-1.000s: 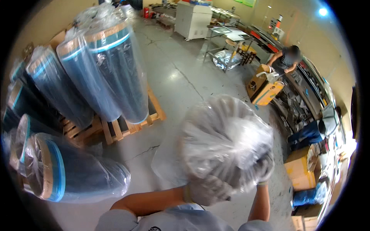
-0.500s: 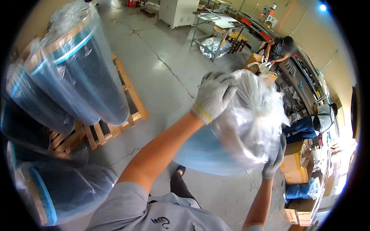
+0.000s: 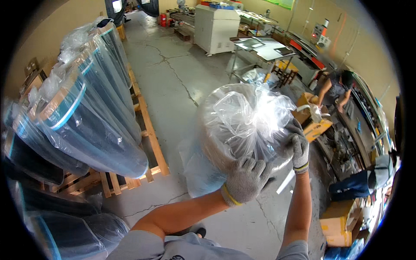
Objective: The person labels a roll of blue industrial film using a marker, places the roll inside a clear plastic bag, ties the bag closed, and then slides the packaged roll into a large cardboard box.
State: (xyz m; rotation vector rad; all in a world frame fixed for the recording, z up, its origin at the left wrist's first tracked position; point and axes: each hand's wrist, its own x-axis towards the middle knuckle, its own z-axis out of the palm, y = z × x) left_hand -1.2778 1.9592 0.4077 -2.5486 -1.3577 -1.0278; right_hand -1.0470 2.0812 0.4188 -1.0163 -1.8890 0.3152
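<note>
Plastic-wrapped roll (image 3: 219,134) is standing on end at mid-view. The gloved left grip (image 3: 246,180) is resting on its near rim (image 3: 215,151), fingers half curled; the right grip (image 3: 300,151) is cupping its right side. Whether either is pinching anything, I cannot tell. Judging by its bulk, the roll is probably weighing heavily and feeling stiff, while the bunched film (image 3: 262,115) is looking soft and slippery; the rim is offering firmer hold. Glare is obscuring the top's centre; the base is hiding underneath.

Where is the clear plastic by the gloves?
In the head view, the clear plastic sits right of centre, beyond the left hand and left of the right hand.
</note>
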